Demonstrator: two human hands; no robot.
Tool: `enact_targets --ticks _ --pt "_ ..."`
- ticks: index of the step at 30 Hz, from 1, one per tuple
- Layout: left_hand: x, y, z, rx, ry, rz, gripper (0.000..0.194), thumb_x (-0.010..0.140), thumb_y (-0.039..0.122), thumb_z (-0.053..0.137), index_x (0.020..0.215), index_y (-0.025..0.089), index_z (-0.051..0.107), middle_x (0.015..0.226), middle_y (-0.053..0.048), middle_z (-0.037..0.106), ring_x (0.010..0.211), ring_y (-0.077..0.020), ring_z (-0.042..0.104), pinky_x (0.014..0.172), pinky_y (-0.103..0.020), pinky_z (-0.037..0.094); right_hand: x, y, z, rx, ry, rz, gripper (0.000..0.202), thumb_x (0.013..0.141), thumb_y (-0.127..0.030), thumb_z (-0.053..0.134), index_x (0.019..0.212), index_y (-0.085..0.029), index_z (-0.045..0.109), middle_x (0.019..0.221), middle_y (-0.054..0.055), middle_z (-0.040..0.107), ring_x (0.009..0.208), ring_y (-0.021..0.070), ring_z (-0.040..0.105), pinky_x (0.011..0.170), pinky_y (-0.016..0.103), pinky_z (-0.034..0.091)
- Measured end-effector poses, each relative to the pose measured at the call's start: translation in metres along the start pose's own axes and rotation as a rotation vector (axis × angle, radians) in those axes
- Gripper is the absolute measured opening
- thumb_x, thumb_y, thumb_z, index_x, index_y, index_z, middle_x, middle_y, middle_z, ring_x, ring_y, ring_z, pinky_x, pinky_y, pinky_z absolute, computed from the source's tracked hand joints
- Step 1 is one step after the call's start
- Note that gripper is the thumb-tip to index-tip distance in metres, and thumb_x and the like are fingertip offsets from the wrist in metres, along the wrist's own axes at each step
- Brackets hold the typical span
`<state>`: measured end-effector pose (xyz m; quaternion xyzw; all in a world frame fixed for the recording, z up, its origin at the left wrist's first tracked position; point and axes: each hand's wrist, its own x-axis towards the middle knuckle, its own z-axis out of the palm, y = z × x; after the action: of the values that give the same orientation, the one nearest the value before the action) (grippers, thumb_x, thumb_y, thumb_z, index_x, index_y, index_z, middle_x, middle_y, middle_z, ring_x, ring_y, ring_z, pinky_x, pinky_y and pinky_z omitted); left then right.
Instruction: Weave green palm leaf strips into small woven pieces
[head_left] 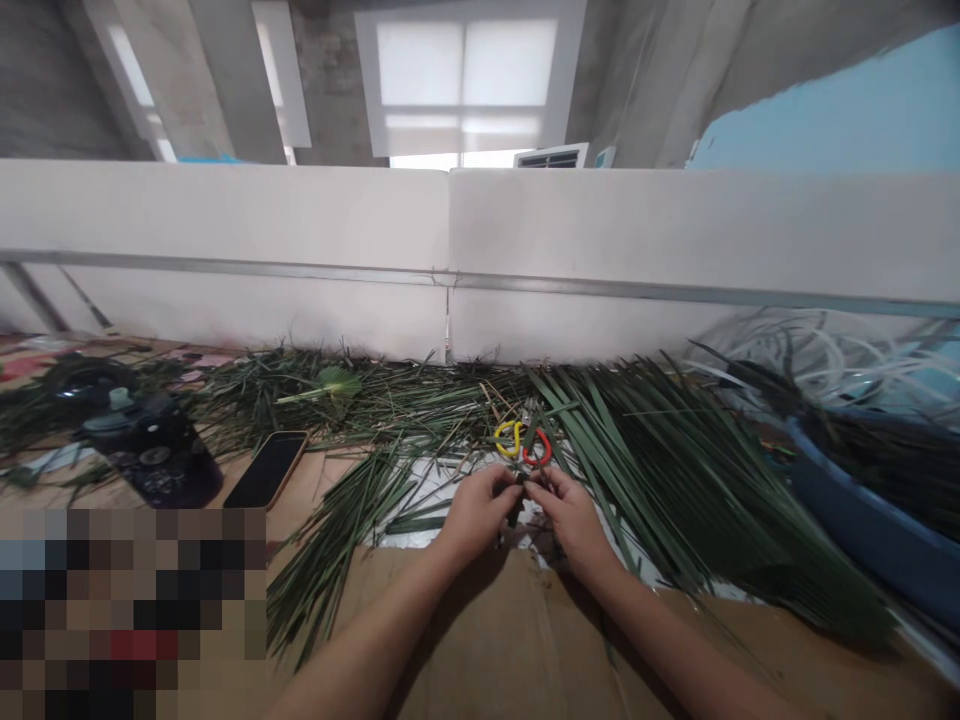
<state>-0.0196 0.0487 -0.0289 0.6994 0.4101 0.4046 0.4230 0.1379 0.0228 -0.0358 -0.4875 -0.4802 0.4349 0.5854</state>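
Note:
My left hand [482, 508] and my right hand [568, 510] meet over the front of the table, fingertips pinched close together. Between them is a small dark green piece of leaf strip [517, 512], partly hidden by the fingers. Just beyond the fingertips lie scissors with one yellow and one red handle loop [537, 449]. To the right spreads a large pile of long green leaf strips [660, 470]. A bundle of thinner green strips [341, 535] lies to the left of my left hand.
A dark bottle [154, 450] and a phone [268, 470] stand and lie at left. Cut greenery [300, 395] lines the white partition [315, 215] behind. At right is a blue tub [862, 510] of dark strands, with white tubing [817, 350] behind it. Cardboard [487, 640] covers the front.

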Motion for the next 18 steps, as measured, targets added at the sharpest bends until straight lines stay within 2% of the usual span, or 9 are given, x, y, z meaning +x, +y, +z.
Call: enact_targets --ticks 9,15,18 --pt "0.0018 0.0025 0.003 -0.233 0.007 -0.019 0.016 0.081 0.032 0.063 0.074 0.019 0.056 0.067 0.002 0.056 0.065 -0.014 0.052 0.064 -0.026 0.041 0.0011 0.0019 0.0012 0.03 0.03 -0.01 0.029 0.07 -0.046 0.08 0.078 -0.022 0.066 0.076 -0.001 0.065 0.074 0.0197 0.057 0.073 0.032 0.044" --pt "0.008 -0.0005 -0.0007 -0.302 0.089 -0.048 0.021 0.078 0.035 0.067 0.073 0.019 0.055 0.066 0.003 0.054 0.063 -0.0134 0.052 0.062 -0.026 0.041 -0.0012 -0.0016 0.0034 0.152 -0.001 0.082 0.036 0.068 -0.051 0.084 0.086 -0.023 0.07 0.08 0.001 0.068 0.078 0.0216 0.061 0.076 0.034 0.046" --pt "0.0091 0.0002 -0.0024 -0.316 0.121 -0.074 0.025 0.076 0.038 0.071 0.07 0.019 0.055 0.064 0.003 0.053 0.061 -0.0121 0.05 0.06 -0.025 0.04 -0.0041 -0.004 0.0041 0.108 -0.029 0.087 0.037 0.069 -0.053 0.083 0.086 -0.023 0.071 0.082 0.002 0.069 0.077 0.0214 0.061 0.074 0.033 0.045"
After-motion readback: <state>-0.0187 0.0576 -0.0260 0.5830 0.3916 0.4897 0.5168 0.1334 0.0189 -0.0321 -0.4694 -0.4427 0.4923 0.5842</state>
